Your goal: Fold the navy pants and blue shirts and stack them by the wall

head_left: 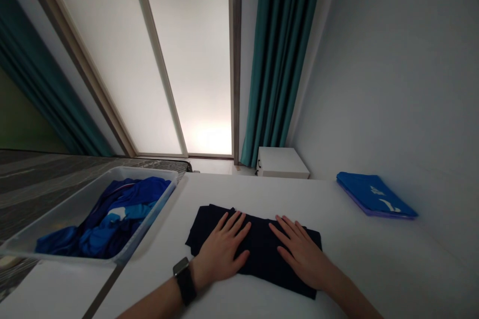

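A dark navy garment (pixel 258 244), folded into a long flat strip, lies on the white table (pixel 179 289) in front of me. My left hand (pixel 224 249) rests flat on its left part, fingers spread, with a dark watch on the wrist. On the right part lies my right hand (pixel 299 251), palm down and fingers stretched out. Both hands press on the cloth without gripping it. The kind of garment cannot be made out from this folded shape.
At the left stands a translucent plastic bin (pixel 145 229) with crumpled blue clothes (pixel 108 224) inside. Near the wall at the right lies a folded blue garment (pixel 374 194) with white print, over something purple. A white cabinet (pixel 282 162) stands beyond the table's far edge.
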Available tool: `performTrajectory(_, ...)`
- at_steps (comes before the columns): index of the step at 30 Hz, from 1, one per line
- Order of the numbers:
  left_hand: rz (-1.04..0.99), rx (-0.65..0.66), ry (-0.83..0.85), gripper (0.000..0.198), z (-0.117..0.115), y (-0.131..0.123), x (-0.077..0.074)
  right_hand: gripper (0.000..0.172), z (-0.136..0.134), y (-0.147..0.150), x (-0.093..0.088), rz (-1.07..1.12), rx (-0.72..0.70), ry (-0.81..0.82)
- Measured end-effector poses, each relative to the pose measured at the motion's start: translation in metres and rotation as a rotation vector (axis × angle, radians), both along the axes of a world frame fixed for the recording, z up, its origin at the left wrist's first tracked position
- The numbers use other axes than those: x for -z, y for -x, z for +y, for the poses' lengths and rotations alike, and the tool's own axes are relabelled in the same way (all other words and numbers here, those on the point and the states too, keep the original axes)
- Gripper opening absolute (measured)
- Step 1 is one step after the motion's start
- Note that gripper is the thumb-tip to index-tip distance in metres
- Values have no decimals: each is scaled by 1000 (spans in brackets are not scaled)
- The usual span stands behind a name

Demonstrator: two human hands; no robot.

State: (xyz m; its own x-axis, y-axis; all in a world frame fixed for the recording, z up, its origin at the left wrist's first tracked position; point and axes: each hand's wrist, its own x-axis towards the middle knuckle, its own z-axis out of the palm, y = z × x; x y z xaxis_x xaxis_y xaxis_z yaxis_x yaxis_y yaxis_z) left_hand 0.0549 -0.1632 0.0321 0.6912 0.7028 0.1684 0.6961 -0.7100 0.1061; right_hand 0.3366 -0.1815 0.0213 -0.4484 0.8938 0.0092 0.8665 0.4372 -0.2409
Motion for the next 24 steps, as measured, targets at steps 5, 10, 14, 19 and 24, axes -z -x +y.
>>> performTrajectory(5,1,110,35,67,20,5,-7,51,-4,1,5,3,47,-35)
performTrajectory(10,3,241,67,62,41,11,-15,54,-18,17,11,-57,182,-98)
performTrajectory(14,49,304,47,62,53,13,-24,57,-30,22,13,-90,245,-118)
performTrajectory(19,26,43,-66,57,28,3,-16,59,-43,23,16,-73,260,-148)
performTrajectory(24,-38,-209,-94,59,-8,-14,8,61,-52,29,19,-96,290,-198)
